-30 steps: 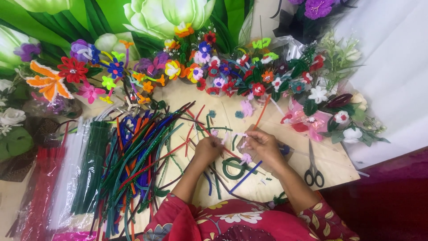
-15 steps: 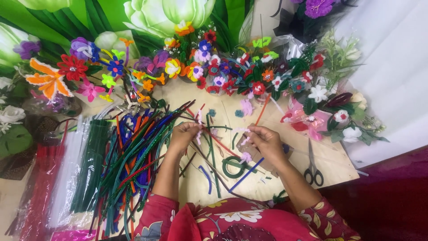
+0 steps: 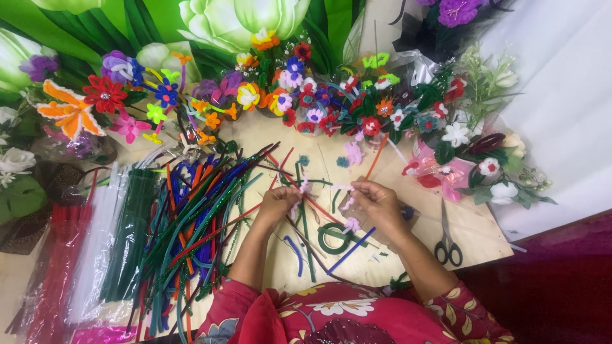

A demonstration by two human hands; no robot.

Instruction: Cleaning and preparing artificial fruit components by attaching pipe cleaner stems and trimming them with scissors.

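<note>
My left hand [image 3: 275,205] rests on the wooden board [image 3: 475,229], fingers closed on a pale pink pipe cleaner [image 3: 301,190] at the edge of a heap of green, blue and red pipe cleaners [image 3: 197,216]. My right hand [image 3: 377,202] pinches the other end of the pink piece [image 3: 347,202] just to the right. A roll of green floral tape [image 3: 334,238] lies just below both hands. A blue pipe cleaner [image 3: 352,250] lies beside it.
Black-handled scissors [image 3: 447,239] lie at the right of the board. Finished pipe-cleaner flowers [image 3: 306,95] line the far edge. Packs of green [image 3: 131,236], white and red stems lie at the left. A white cloth [image 3: 561,114] hangs to the right.
My left hand reached left into the pipe-cleaner heap, then came back toward the right hand. The right hand has stayed nearly in place.
</note>
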